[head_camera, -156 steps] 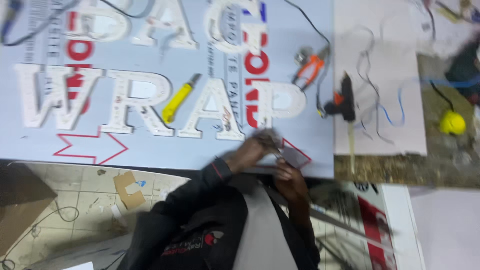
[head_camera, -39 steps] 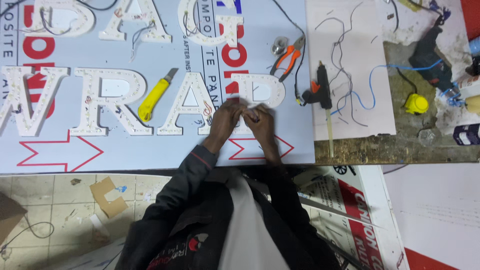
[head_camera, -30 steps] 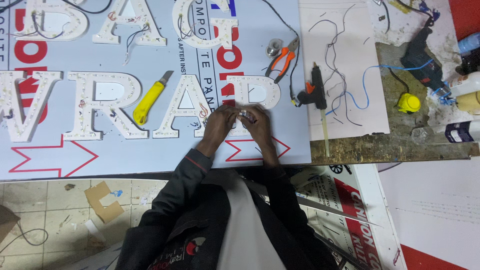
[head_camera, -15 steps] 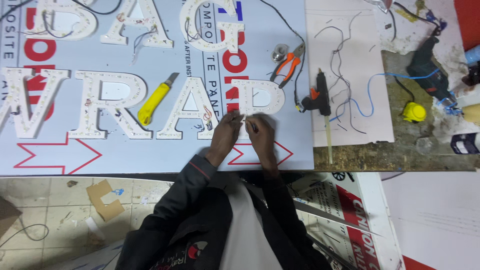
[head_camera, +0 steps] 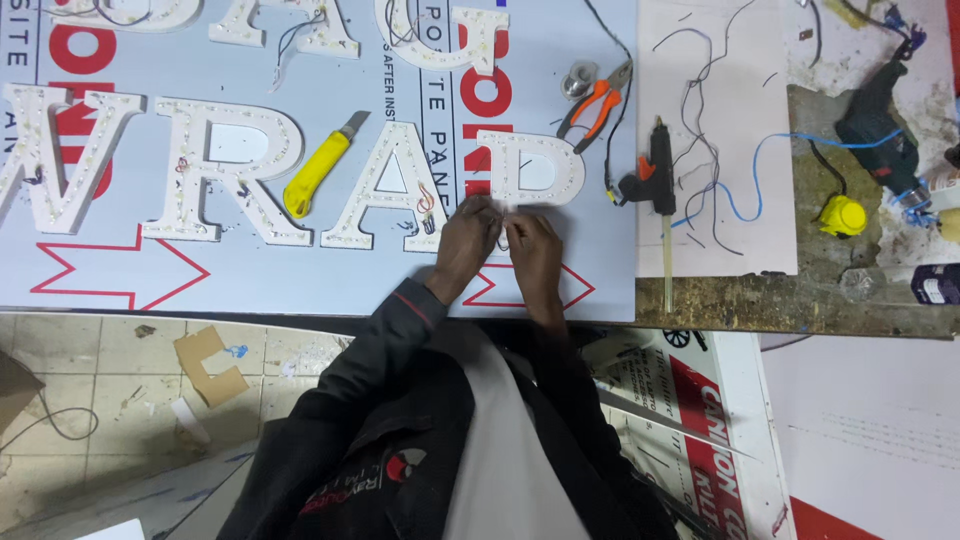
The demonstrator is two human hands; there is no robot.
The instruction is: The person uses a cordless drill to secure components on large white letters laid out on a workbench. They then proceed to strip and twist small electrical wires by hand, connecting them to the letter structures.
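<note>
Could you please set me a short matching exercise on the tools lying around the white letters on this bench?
Things:
1. utility knife
2. pliers
3. glue gun
4. drill

Descriptions:
a. orange handles, above the P-shaped letter
b. dark green, far right by the blue wire
c. yellow, between two letters
d. black, on the white sheet

Pairs: 1-c, 2-a, 3-d, 4-b

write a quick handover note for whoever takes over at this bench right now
Left hand and right hand: fingertips together at the foot of the white letter P, pinching something thin, perhaps wire; too small to tell.
Letters A, R and P lie in a row on the board.
Yellow knife, pliers and glue gun lie unused.
Wires show at the A's foot; progress unclear.
</note>
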